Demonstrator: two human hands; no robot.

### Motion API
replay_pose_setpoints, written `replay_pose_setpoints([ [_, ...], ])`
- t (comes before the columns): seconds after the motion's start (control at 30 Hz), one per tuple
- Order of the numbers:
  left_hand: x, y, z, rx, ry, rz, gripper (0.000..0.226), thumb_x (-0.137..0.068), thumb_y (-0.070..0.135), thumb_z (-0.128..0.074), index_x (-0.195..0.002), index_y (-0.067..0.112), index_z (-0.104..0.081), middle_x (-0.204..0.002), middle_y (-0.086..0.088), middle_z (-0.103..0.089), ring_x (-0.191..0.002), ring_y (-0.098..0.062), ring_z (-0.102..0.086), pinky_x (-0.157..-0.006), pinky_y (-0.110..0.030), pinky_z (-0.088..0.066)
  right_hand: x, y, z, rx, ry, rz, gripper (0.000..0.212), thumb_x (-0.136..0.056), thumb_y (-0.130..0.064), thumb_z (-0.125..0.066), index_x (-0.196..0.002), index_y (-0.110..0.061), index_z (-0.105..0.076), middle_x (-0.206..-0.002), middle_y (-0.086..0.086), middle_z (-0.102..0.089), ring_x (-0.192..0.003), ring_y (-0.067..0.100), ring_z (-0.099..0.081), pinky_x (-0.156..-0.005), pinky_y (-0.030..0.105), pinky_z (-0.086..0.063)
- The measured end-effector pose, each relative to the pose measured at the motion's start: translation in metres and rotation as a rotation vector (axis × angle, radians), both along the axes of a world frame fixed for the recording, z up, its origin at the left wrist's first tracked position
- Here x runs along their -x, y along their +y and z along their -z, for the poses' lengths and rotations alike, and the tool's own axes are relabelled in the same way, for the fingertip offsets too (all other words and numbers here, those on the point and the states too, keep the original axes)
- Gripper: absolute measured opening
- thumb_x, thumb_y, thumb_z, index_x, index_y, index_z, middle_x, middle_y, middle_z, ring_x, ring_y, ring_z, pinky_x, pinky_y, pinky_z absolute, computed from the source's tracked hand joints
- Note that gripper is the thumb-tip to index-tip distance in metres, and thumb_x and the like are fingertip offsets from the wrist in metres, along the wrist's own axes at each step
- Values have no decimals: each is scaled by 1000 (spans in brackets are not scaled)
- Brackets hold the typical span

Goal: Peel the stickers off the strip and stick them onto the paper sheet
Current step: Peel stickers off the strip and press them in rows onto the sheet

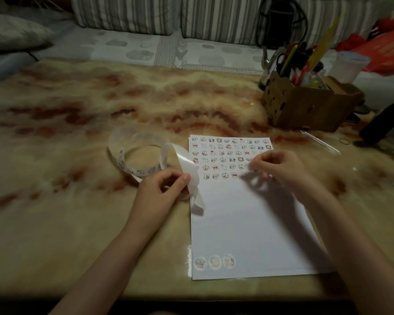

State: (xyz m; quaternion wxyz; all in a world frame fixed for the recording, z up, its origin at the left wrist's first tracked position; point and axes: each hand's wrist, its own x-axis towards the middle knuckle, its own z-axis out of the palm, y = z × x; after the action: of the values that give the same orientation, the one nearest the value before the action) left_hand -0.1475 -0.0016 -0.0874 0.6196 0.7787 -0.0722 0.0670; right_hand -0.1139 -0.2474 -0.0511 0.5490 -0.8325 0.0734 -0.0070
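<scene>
Head view, looking down. Shows the strip (120, 159) just left of the paper sheet (248, 223), coiled in a loose ring on the table (77, 123), free end rising over the sheet's left edge. Small cartoon stickers (143, 172) along the ring's near side; bare, glossy backing on the free end.

Left hand (164, 189) at the sheet's left edge, thumb and curled fingers pinching that free end, tail of it drooping onto the paper. On the sheet's far half, sticker rows (223, 153) already stuck down, the nearest row only partly filled. At the sheet's near left corner, three round stickers (214, 262) in a line.

Right hand (280, 169) over the sheet's right side beside the nearest rows, fingers curled, tips blurred; cannot tell whether gripping a sticker or nothing.

Beyond the sheet's far right corner, a cardboard box (305, 105) crammed with pens (287, 61). Right of the sheet's far right corner, a clear pen (320, 142) lying flat, a rubber band (344, 140) just past it. Farther off behind the box, a pale plastic cup (350, 64). Well beyond the sheet's far edge, striped cushions (127, 14) past the table's far edge.
</scene>
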Motion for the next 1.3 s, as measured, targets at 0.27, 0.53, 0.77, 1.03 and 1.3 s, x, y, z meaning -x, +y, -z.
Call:
replay_pose_setpoints([
  [0.27, -1, 1, 1, -61, -6, 21, 17, -89, 17, -63, -72, 14, -68, -64, 5, -67, -59, 0, -58, -61, -14, -43, -9, -20, 19, 104, 52, 40, 7, -82, -3, -68, -75, -4, -71, -51, -11, -65, -35, -1, -43, -40, 9, -35],
  [0.53, -1, 1, 2, -75, -7, 25, 17, -88, 17, -63, -72, 15, -68, -65, 6, -67, -60, 0, -59, -61, -12, -42, -7, -18, 22, 139, 43, 50, 6, -81, -8, -69, -76, -7, -72, -67, 0, -67, -37, -2, -40, -39, 14, -28],
  [0.77, -2, 1, 2, -68, -6, 28, 16, -88, 16, -63, -72, 15, -68, -64, 7, -66, -60, 0, -58, -61, -13, -43, -8, -18, 23, 130, 42, 47, 9, -80, -8, -70, -72, -11, -72, -67, 1, -69, -39, 1, -41, -44, 20, -30],
  [1.03, -2, 1, 2, -97, -13, 25, 17, -89, 18, -62, -73, 15, -68, -66, 4, -67, -62, -3, -60, -64, -16, -44, -10, -19, 28, 153, 15, 47, 11, -78, -7, -71, -69, -13, -71, -67, -1, -69, -43, 7, -43, -43, 18, -32],
  [1.3, -1, 1, 2, -97, -14, 21, 17, -88, 18, -62, -73, 14, -68, -67, 4, -67, -61, -2, -59, -62, -13, -43, -10, -18, 36, 188, -32, 74, 7, -76, -12, -72, -69, -12, -70, -68, 6, -70, -50, 13, -45, -55, 27, -34],
])
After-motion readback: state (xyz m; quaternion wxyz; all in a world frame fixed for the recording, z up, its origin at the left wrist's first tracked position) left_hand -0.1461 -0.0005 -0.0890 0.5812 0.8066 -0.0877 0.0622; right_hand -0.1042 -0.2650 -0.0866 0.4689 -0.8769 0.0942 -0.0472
